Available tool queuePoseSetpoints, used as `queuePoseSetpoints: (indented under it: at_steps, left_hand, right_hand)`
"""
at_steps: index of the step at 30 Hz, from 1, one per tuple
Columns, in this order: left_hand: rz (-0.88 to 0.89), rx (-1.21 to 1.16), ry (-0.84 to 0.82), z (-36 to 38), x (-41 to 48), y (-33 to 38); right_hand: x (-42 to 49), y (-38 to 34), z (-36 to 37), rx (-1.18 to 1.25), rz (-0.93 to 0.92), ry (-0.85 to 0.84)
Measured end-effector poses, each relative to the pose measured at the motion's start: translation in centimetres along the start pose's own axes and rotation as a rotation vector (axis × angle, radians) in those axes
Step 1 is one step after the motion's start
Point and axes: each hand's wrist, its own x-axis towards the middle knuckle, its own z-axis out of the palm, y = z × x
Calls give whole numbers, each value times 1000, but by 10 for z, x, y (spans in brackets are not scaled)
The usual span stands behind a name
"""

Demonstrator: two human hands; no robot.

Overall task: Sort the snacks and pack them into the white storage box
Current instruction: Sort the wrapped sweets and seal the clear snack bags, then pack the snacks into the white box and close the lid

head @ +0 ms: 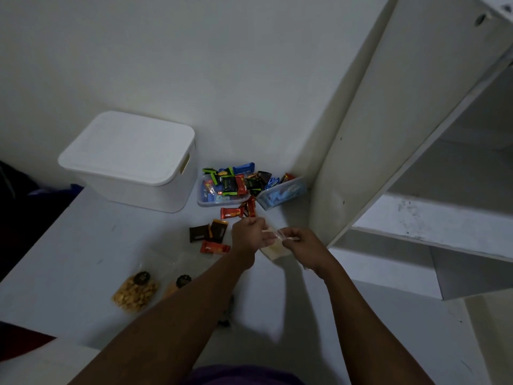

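Two see-through trays sit at the back of the white desk (83, 232), against the wall: the left tray (219, 202) is heaped with small snack packets in black, green, blue and red, and the right tray (280, 197), tilted against the tall side panel of a shelf unit (361, 134), holds pale blue items. The white box (127, 159) stands just left of the trays with its lid on. Loose on the desk in front of the trays lie red packets (231, 213), two dark packets (198, 233) and an orange-red packet (213, 248); nearer the desk's front edge lie a bag of nuts (134, 293) and a second bag (177, 284) that the left forearm partly covers. Both arms reach forward over the desk, the hands close together near the shelf panel. The left hand (248, 232) and the right hand (301, 243) each pinch the top edge of a clear bag (273, 250) with curled fingers, and the bag hangs between them, just above the desk. Its pale contents are too blurred to name. A small dark object below the left forearm is also blurred, and the shelf unit is cut off at the right.
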Motion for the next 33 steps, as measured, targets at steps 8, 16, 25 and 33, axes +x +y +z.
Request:
queuePoseSetpoints:
  at_steps: [8, 16, 25, 33]
  left_hand:
    - [161, 160, 23, -7, 1, -9]
    - [106, 577, -227, -37, -10, -47]
    - [437, 1107, -286, -70, 34, -146]
    - [332, 1189, -552, -83, 12, -116]
  right_hand:
    - [-7, 24, 19, 79, -80, 211]
    - [-8, 33, 22, 175, 201, 227]
    - [-30, 70, 64, -266, 134, 322]
    - [-26, 88, 87, -522, 310, 196]
